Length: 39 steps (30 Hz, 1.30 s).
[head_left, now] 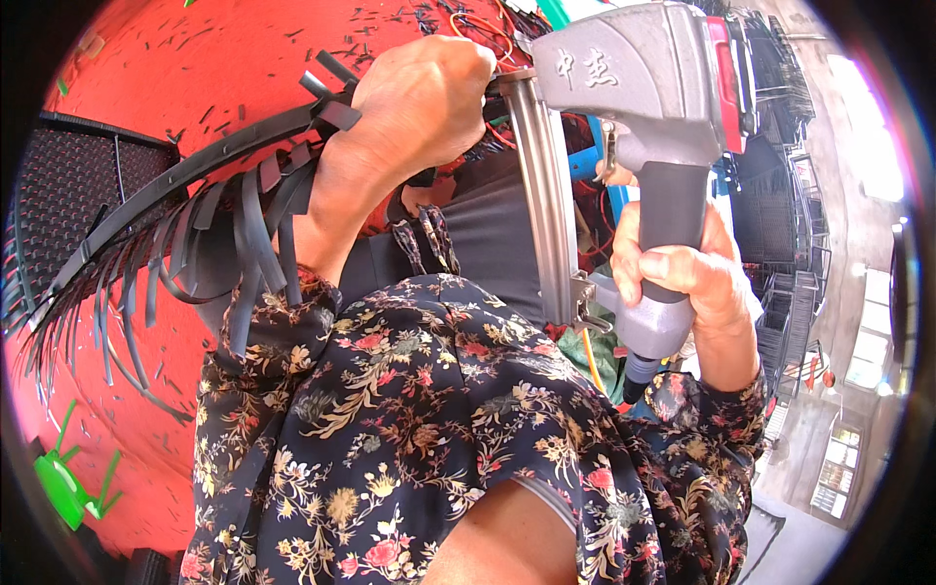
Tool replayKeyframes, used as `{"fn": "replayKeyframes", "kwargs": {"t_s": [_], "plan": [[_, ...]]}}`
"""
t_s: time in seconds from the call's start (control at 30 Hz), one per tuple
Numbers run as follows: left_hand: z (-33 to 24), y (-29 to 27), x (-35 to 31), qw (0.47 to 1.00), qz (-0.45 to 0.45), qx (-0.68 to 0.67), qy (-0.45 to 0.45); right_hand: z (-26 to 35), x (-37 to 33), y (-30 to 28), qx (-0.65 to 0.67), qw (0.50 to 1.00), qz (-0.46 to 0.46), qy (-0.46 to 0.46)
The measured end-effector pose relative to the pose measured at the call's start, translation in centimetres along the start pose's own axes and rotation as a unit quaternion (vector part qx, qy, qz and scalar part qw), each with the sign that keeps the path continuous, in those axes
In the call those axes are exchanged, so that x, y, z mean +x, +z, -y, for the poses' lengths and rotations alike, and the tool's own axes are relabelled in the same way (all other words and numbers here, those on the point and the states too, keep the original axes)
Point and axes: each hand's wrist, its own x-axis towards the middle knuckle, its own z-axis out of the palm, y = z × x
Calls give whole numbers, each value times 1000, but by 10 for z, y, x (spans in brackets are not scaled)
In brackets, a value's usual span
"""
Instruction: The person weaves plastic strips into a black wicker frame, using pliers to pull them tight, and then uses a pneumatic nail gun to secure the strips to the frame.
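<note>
My right hand point(707, 278) is wrapped around the black grip of a grey pneumatic staple gun point(624, 73). Its long silver magazine point(541, 195) slants down in front of my body, and its nose reaches close to my left knuckles. My left hand point(419, 97) is closed in a fist on a curved dark frame point(219, 146), which runs in from the left and passes behind my wrist. Many loose flat black strips point(258, 224) hang from that frame beside my left forearm. My left fingertips are hidden on the far side.
Black strip offcuts lie scattered on the red floor point(136, 58). A black woven panel point(68, 195) stands at the left, above a bright green object point(63, 487). Stacked black frames point(770, 195) rise at the right. An orange hose point(592, 361) hangs below the magazine.
</note>
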Motion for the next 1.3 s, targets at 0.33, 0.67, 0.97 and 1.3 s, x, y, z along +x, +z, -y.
{"fn": "replayKeyframes", "kwargs": {"t_s": [0.33,0.67,0.97,1.3], "plan": [[4,-4,1,1000,21,-9,1,-10,5,2,-1,1000,-2,-16],[12,8,0,999,22,-32,-8,-31,-11,-43,20,993,-67,-97],[26,-9,4,996,45,-79,9,-133,46,-166,-252,897,-354,82],[46,-31,-5,972,102,-182,-105,-172,50,-213,-443,802,-393,81]]}}
